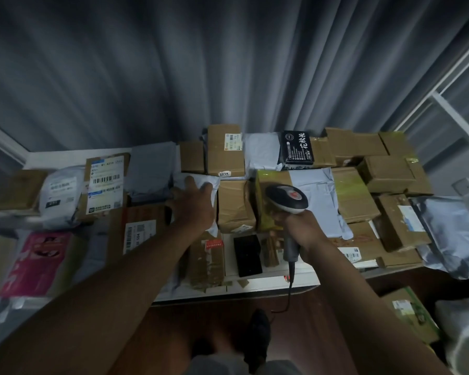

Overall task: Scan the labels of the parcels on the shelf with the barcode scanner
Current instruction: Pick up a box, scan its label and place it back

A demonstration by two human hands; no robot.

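Cardboard boxes and grey mailer bags crowd the white shelf point(268, 280), all closed. The right hand point(299, 226) grips the barcode scanner point(287, 203) above a taped box point(236, 205). The left hand point(194, 204) rests flat, fingers spread, on a pale mailer bag point(201, 182).
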